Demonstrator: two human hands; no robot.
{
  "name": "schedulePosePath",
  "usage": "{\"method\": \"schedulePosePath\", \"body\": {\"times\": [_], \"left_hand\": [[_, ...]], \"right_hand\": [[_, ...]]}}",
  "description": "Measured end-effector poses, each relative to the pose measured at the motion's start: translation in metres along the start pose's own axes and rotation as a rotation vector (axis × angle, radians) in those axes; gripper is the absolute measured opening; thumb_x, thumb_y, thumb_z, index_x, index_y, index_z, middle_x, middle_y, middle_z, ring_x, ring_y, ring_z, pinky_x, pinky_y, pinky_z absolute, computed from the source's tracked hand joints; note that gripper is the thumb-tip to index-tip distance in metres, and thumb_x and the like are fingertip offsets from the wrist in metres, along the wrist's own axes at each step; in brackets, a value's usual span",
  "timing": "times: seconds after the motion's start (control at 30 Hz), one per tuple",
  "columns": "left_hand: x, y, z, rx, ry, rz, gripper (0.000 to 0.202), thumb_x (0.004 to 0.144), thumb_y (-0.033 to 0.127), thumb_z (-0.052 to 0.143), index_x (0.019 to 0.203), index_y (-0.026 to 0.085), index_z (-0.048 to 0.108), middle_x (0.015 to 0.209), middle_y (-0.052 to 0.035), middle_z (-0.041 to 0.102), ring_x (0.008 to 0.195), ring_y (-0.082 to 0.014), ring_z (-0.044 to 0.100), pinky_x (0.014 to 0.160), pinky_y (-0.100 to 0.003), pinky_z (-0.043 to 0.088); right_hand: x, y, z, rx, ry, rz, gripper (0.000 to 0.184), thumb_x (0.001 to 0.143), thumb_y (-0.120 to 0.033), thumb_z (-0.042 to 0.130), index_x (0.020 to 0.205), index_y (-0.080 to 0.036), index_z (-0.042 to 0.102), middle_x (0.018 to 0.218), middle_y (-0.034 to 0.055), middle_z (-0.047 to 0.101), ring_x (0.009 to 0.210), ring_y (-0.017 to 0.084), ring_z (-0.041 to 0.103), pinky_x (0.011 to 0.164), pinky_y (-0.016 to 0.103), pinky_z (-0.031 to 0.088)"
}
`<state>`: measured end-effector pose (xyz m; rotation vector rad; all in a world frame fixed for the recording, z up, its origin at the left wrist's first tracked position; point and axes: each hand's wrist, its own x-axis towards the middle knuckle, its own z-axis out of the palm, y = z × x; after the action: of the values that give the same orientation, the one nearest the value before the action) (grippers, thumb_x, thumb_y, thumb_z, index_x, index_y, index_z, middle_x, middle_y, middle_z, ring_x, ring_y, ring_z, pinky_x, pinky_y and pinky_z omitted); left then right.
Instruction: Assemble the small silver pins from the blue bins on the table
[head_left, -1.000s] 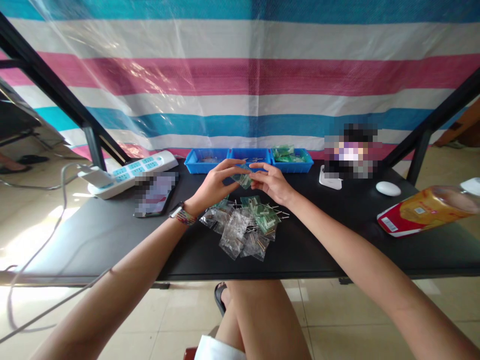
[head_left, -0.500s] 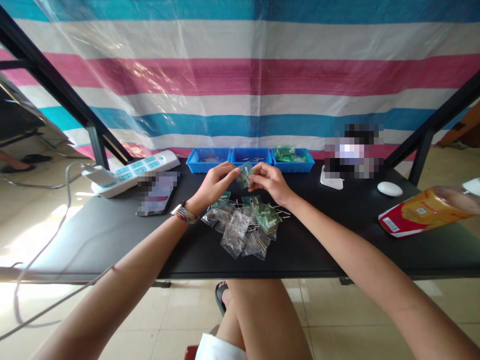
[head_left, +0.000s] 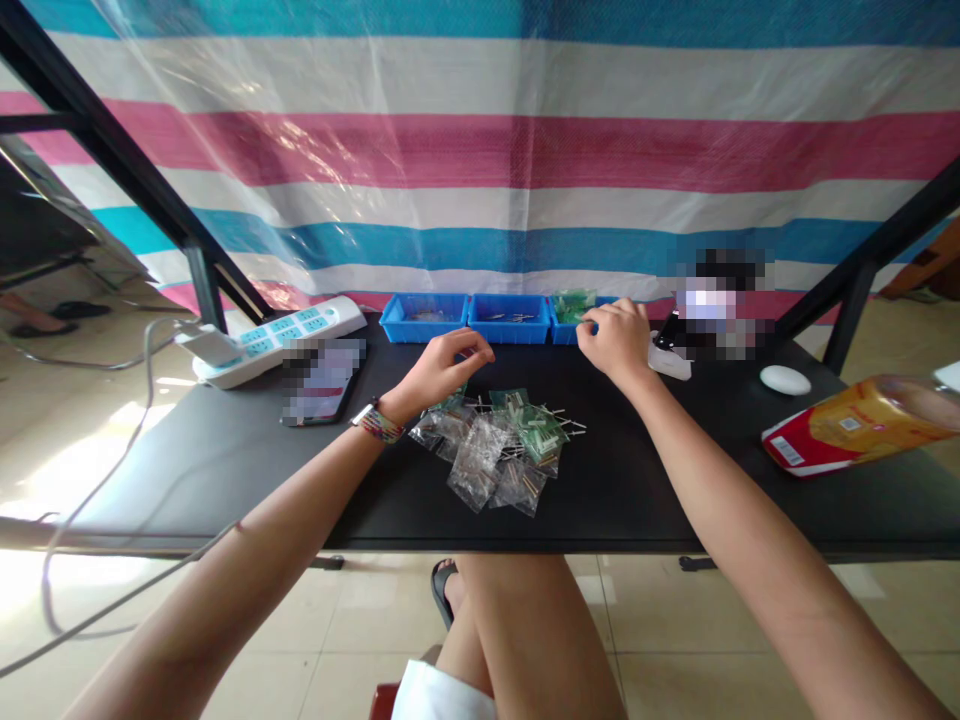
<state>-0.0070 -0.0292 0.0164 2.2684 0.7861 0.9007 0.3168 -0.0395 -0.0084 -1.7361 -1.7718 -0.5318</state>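
My right hand (head_left: 616,342) reaches over the rightmost blue tray (head_left: 561,330), which holds green packets (head_left: 573,304). Its fingers are curled down on a small green packet at the tray's rim. My left hand (head_left: 442,366) hovers just above the far left edge of a pile of small clear and green packets (head_left: 496,450) on the black table (head_left: 225,450). Its fingers are loosely curled toward the thumb, and I see nothing in them. A beaded band sits on my left wrist.
Two more blue trays (head_left: 424,320) (head_left: 508,320) line the back edge. A white power strip (head_left: 277,335) and a phone (head_left: 322,380) lie at the left. A white mouse (head_left: 784,379) and a red-orange package (head_left: 855,425) lie at the right. A striped tarp hangs behind.
Both hands held one small packet above the pile. My right hand has carried it right and back to the rightmost tray, while my left hand let go and stayed near the pile.
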Motion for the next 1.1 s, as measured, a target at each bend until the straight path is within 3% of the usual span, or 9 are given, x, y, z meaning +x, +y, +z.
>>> {"method": "schedulePosePath", "body": {"times": [0.17,0.33,0.47,0.6,0.77,0.97,1.1], "left_hand": [[-0.002,0.001,0.004,-0.009,-0.21,0.098,0.023,0.096,0.04,0.072,0.105,0.023,0.085,0.11,-0.0099,0.081,0.106,-0.0265,0.073,0.1,-0.04,0.054],[-0.003,-0.003,0.012,0.117,-0.259,0.129,0.024,0.093,0.042,0.079,0.111,0.028,0.087,0.111,-0.0083,0.081,0.105,-0.0268,0.071,0.103,-0.042,0.05],[-0.002,-0.005,0.017,0.136,-0.254,0.115,0.032,0.089,0.045,0.084,0.115,0.027,0.085,0.099,-0.0056,0.082,0.099,-0.026,0.072,0.103,-0.042,0.048],[-0.002,-0.009,0.02,0.105,-0.238,0.067,0.03,0.091,0.036,0.081,0.119,0.026,0.084,0.09,-0.0034,0.081,0.093,-0.0242,0.072,0.099,-0.039,0.048],[-0.002,-0.016,0.021,0.228,-0.231,0.115,0.025,0.095,0.034,0.072,0.115,0.024,0.084,0.091,-0.0048,0.077,0.091,-0.0241,0.067,0.095,-0.039,0.047],[-0.006,-0.015,0.021,0.396,-0.211,0.104,0.028,0.096,0.034,0.069,0.119,0.022,0.08,0.096,-0.0073,0.07,0.098,-0.0277,0.061,0.097,-0.042,0.047],[-0.006,-0.017,0.019,0.405,-0.159,0.089,0.022,0.094,0.041,0.072,0.105,0.022,0.076,0.108,-0.0091,0.07,0.109,-0.0318,0.059,0.106,-0.049,0.045]], "right_hand": [[-0.001,-0.009,0.003,-0.045,0.031,0.011,0.027,0.094,-0.02,0.055,0.098,-0.015,0.081,0.102,0.0177,0.078,0.107,0.038,0.059,0.097,0.054,0.043],[-0.002,-0.024,-0.005,-0.003,0.078,-0.019,0.032,0.091,-0.015,0.055,0.115,-0.016,0.077,0.121,0.0194,0.071,0.116,0.04,0.056,0.098,0.054,0.043],[-0.007,-0.045,-0.007,0.076,0.033,-0.116,0.028,0.094,-0.013,0.054,0.112,-0.019,0.075,0.114,0.0156,0.072,0.115,0.038,0.056,0.1,0.053,0.042],[-0.014,-0.065,-0.005,0.148,-0.024,-0.239,0.024,0.095,-0.011,0.054,0.104,-0.019,0.075,0.105,0.0132,0.074,0.109,0.035,0.059,0.097,0.048,0.044],[-0.021,-0.081,0.002,0.314,-0.153,-0.349,0.02,0.094,-0.009,0.057,0.095,-0.019,0.075,0.097,0.01,0.075,0.101,0.029,0.062,0.094,0.042,0.047],[-0.025,-0.087,0.009,0.452,-0.283,-0.35,0.015,0.093,-0.01,0.064,0.086,-0.02,0.073,0.089,0.0076,0.073,0.092,0.027,0.061,0.088,0.039,0.047],[-0.026,-0.088,0.011,0.547,-0.325,-0.3,0.016,0.095,-0.016,0.068,0.08,-0.021,0.072,0.085,0.0067,0.07,0.089,0.025,0.06,0.085,0.037,0.046]]}}
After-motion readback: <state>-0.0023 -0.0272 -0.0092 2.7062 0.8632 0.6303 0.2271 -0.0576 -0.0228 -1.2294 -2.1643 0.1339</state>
